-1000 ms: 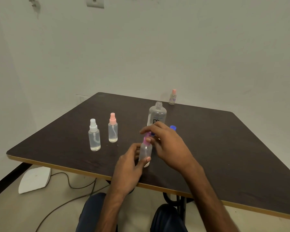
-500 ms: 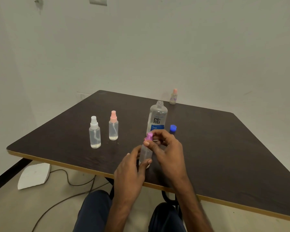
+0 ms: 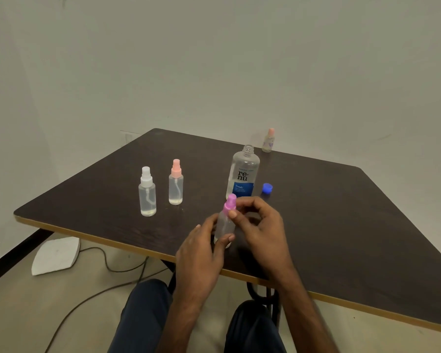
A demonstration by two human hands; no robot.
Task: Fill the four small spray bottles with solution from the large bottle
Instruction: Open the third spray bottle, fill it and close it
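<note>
Judged step: twisting the pink cap [image 3: 230, 205] on the pink-capped spray bottle [image 3: 224, 226], loosening or tightening not determinable; calls next for a steady hold below and small turns above, without tipping. Held upright low over the desk [image 3: 341, 225] by left hand [image 3: 201, 253] grip curled round the body, with right hand [image 3: 262, 230] grip pinched closed on the cap directly above. Just beyond the grip, open large bottle [image 3: 243, 174] with blue cap [image 3: 267, 188] beside it; well left, white-capped bottle [image 3: 147, 194] and peach-capped bottle [image 3: 176, 184].

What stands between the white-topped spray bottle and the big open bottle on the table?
The salmon-topped spray bottle stands there, upright and apart from both the white-topped spray bottle and the large renu bottle, as the head view shows.
</note>
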